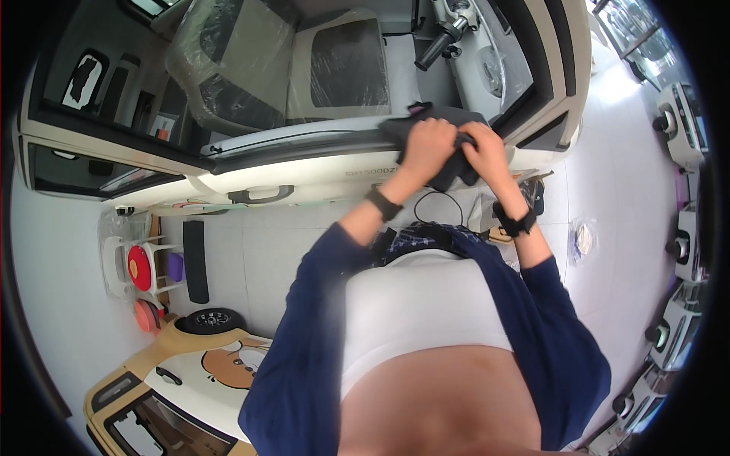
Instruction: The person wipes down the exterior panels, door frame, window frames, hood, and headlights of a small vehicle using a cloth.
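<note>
Both my hands are on a dark grey cloth-like item (450,171), which lies over the sill of a small cream vehicle's door window (319,142). My left hand (430,145) has its fingers curled into the cloth. Close beside it, on the right, my right hand (485,148) grips the cloth's upper edge. The fabric hangs down the outside of the door, below both hands. Past the sill are plastic-covered seats (348,68) and a handlebar grip (436,48). Each wrist has a black band.
A black door handle (262,195) juts from the door. Behind stand a white chair with a red round item (140,268), a black mat (196,262) and a second vehicle (194,376). A thin cable (439,194) hangs near my waist. More small vehicles line the right.
</note>
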A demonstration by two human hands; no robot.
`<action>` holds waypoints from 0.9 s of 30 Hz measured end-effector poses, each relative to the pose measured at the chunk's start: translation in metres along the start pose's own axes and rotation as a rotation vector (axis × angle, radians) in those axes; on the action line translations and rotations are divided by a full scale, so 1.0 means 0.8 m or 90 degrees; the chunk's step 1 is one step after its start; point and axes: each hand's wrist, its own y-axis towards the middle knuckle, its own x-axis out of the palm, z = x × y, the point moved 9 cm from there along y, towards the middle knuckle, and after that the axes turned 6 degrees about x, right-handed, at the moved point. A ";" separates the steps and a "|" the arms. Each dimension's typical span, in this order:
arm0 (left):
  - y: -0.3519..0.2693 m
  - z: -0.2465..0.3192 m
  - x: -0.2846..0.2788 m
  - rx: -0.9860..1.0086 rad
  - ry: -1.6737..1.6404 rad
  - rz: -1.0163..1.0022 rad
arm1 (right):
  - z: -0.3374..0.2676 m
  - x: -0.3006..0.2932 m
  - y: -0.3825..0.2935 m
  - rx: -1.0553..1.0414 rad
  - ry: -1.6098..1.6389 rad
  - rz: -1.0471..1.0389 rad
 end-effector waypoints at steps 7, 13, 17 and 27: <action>-0.035 0.024 0.021 0.035 -0.055 -0.082 | -0.025 -0.008 -0.037 -0.036 -0.096 0.047; -0.172 -0.044 0.025 -0.086 -0.179 -0.319 | -0.061 0.110 -0.079 -0.204 -0.092 -0.217; -0.221 -0.075 0.000 -0.172 -0.251 -0.419 | -0.055 0.148 -0.099 -0.185 0.002 -0.224; -0.094 -0.057 -0.084 -0.296 -0.310 -0.182 | -0.053 0.047 -0.039 0.087 0.173 -0.182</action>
